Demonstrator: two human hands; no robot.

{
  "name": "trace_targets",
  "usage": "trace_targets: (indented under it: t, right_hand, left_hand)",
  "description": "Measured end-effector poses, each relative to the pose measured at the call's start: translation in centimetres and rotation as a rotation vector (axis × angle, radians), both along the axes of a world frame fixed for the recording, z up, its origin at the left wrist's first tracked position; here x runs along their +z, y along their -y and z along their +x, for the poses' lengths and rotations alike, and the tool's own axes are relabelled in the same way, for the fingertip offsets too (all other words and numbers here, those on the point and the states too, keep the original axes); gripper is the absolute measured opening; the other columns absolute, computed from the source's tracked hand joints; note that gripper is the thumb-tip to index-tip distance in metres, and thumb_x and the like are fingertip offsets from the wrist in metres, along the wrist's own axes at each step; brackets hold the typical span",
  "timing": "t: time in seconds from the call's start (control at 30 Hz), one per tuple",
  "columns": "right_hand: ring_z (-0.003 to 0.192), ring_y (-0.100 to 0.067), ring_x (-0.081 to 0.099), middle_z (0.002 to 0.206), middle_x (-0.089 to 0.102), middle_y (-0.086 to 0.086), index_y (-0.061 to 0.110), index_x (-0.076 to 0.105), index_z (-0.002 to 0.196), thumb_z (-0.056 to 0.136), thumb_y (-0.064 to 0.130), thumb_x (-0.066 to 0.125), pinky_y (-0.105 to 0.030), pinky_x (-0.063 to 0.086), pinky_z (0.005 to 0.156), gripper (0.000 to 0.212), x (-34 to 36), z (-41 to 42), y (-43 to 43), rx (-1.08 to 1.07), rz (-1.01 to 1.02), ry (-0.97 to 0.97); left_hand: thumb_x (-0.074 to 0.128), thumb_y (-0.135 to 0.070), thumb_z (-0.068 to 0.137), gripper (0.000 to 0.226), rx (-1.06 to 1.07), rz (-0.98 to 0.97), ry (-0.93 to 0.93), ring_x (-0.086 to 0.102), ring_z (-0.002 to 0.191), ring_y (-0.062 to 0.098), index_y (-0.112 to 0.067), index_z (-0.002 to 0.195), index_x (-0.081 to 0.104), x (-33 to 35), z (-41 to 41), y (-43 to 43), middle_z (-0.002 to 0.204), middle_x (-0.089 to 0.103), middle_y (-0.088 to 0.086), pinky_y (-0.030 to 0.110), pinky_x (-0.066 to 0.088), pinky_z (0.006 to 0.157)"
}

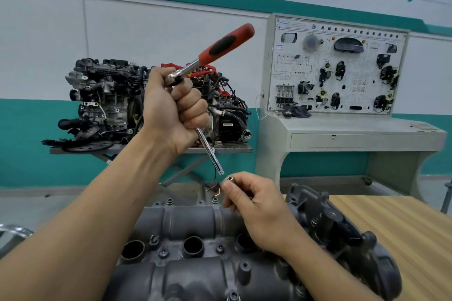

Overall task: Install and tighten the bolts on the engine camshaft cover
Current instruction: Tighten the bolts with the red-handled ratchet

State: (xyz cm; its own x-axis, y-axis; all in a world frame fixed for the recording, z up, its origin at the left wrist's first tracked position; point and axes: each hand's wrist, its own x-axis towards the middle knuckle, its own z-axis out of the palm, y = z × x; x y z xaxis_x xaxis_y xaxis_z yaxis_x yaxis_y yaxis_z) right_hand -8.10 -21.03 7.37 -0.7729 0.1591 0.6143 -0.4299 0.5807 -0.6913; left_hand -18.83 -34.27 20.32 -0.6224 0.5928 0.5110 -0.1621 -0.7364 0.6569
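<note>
My left hand (175, 107) is raised in front of me, closed around the head of a ratchet wrench (226, 44) with a red and black handle pointing up right. A chrome extension bar (210, 154) runs down from my fist. Just below the bar's tip, my right hand (254, 205) pinches a small chrome socket (230, 179) between thumb and fingers; socket and bar are apart. Below both hands lies the dark grey camshaft cover (195, 273), with bolts (163, 253) seated in several holes.
The cover rests on a wooden bench (401, 232) at the lower right. Across the room an engine (105, 102) stands on a metal stand, and a grey training console with a wiring display board (337, 68) stands at the right wall.
</note>
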Motion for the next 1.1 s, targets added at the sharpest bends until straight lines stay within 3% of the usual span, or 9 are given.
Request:
trace_targets:
  t: [0.17,0.33,0.87,1.1]
  right_hand:
    - [0.07,-0.005,0.066,0.077,0.072,0.001,0.014,0.073,0.087,0.093,0.016,0.067,-0.021,0.054,0.068,0.008,-0.2,-0.1,-0.2,-0.012,-0.027,-0.03]
    - [0.065,-0.004,0.067,0.074,0.073,0.004,0.018,0.072,0.083,0.093,0.016,0.068,-0.017,0.051,0.063,0.011,-0.5,-0.3,-0.3,-0.037,-0.053,-0.043]
    - [0.073,-0.012,0.064,0.077,0.069,0.003,0.017,0.067,0.083,0.101,0.027,0.055,-0.037,0.054,0.071,0.024,0.1,0.2,-0.1,-0.078,0.122,0.027]
    - [0.067,-0.011,0.057,0.071,0.062,0.006,0.016,0.061,0.081,0.102,0.026,0.053,-0.029,0.047,0.063,0.025,0.1,0.2,-0.4,-0.058,0.26,0.042]
  left_hand:
    - [0.03,-0.039,0.096,0.05,0.113,0.019,0.017,0.01,0.036,0.008,-0.024,0.049,0.022,-0.6,0.3,-0.6,0.043,0.013,-0.008,0.014,0.011,0.035]
    - [0.029,-0.041,0.096,0.053,0.106,-0.021,-0.023,0.012,0.034,0.008,-0.024,0.046,0.024,-0.8,0.9,-1.0,0.041,0.015,-0.008,0.013,0.011,0.035]
    - [0.029,-0.04,0.095,0.051,0.05,-0.025,-0.045,0.004,0.041,0.011,-0.023,0.047,0.024,-0.4,1.3,-0.6,0.041,0.015,-0.008,0.015,0.008,0.037]
    - [0.028,-0.039,0.095,0.046,0.036,-0.116,-0.122,0.004,0.041,0.011,-0.025,0.052,0.019,-0.4,1.3,-0.9,0.047,0.008,-0.007,0.013,0.01,0.035]
